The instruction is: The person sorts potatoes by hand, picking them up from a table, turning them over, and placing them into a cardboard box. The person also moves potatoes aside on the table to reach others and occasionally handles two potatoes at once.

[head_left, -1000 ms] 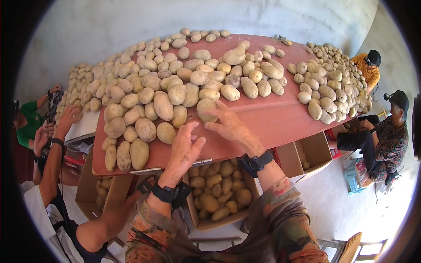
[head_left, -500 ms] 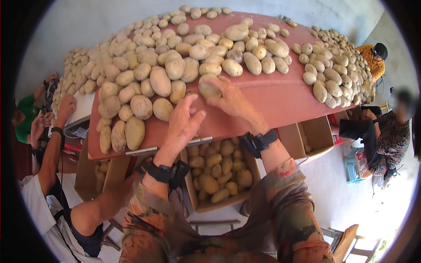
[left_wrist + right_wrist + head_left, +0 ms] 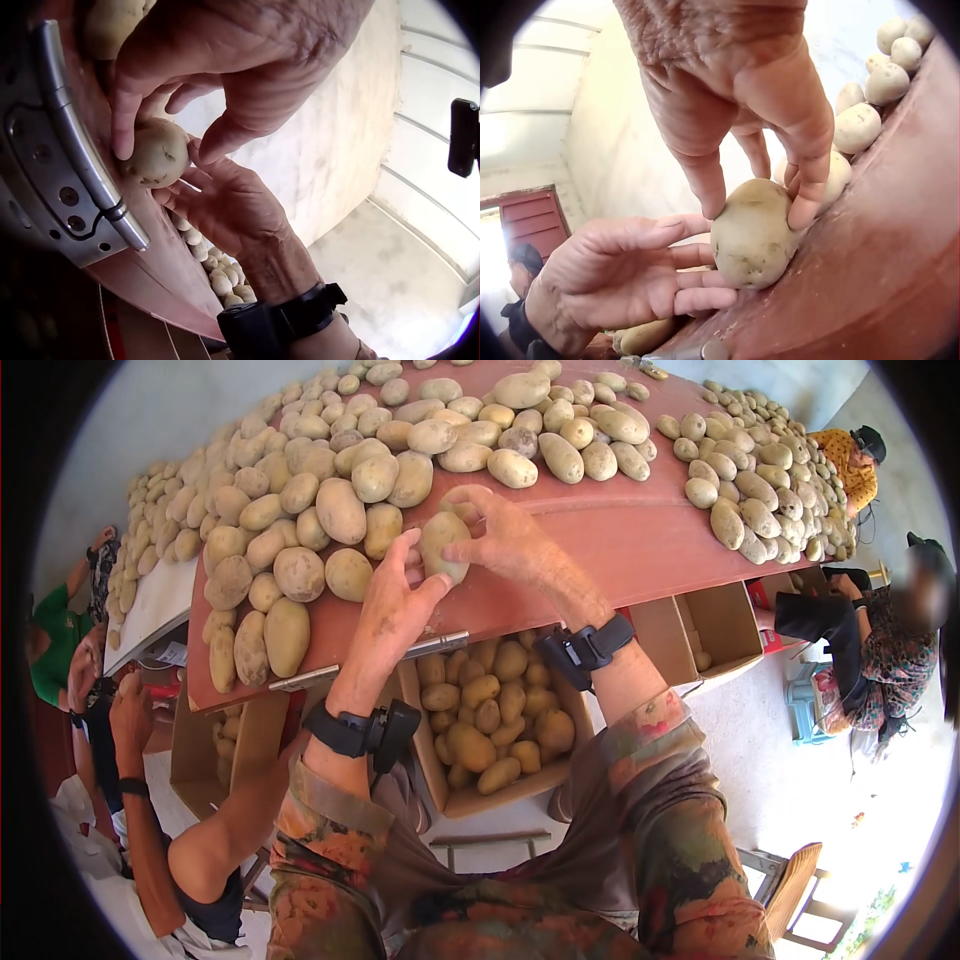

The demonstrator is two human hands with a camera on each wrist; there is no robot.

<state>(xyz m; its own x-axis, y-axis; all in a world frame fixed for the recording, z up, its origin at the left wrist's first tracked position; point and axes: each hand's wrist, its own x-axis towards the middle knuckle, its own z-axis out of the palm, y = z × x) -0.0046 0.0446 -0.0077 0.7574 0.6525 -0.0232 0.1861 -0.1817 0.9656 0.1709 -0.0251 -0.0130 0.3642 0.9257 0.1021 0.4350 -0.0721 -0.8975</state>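
Near the front edge of the red table, my right hand (image 3: pixel 515 540) grips a pale, roundish potato (image 3: pixel 447 540) between thumb and fingers. Dark pits and blemishes mark the side of this potato (image 3: pixel 754 232) in the right wrist view. My left hand (image 3: pixel 390 610) is at its other side, with fairly straight fingers reaching against the skin and the thumb close by. Seen from the left wrist, both hands surround the potato (image 3: pixel 157 154). Just left of my left hand, several loose potatoes (image 3: pixel 349 574) lie on the tabletop.
A large potato pile (image 3: pixel 340 510) spreads over the left and back of the red table (image 3: pixel 600 560); another pile (image 3: pixel 765 490) lies right. A cardboard box (image 3: pixel 490 800) of potatoes stands below the edge, beside metal hinges (image 3: pixel 370 662). People sit at both sides, one arm (image 3: pixel 225 850) close left.
My right hand has closed on the potato and drawn it from the pile toward me and leftward. My left fingers now meet it. The head view has tilted.
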